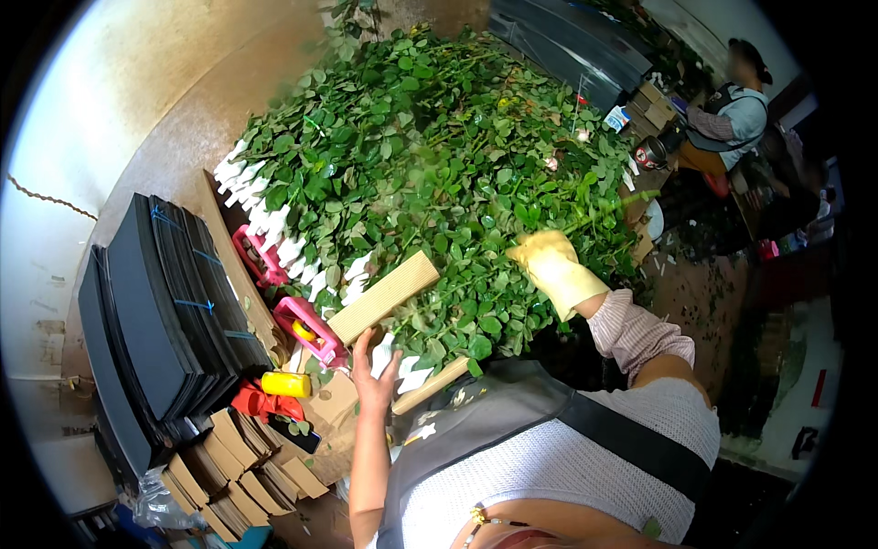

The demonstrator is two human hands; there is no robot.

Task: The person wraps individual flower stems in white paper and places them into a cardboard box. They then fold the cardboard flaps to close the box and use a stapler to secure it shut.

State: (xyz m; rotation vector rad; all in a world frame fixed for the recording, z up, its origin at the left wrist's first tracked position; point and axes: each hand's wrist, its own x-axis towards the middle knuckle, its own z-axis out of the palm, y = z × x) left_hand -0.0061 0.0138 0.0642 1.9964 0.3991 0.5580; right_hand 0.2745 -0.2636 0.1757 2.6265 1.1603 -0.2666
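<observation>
My bare left hand (376, 386) has its thumb and fingers around a rose head in a white net sleeve (383, 354). A leafy stem runs from that head up into the greenery. Farther right, my right hand (549, 266) wears a pale yellow glove and reaches into the rose stems (439, 178). Its fingers look curled among the leaves, but blur and foliage hide what is in them. Two more white-sleeved heads (415, 376) lie beside my left hand. Just above it rests a ribbed tan strip (384, 296), and a wooden bar (432, 386) runs along the near edge.
Pink plastic holders (310, 328) stand left of the roses. Black sheets tied with blue cord (164, 309), folded cardboard (240, 473), a yellow cylinder (286, 385), red cloth (264, 401) and a phone (295, 434) lie at left. Another person (730, 117) is at the upper right.
</observation>
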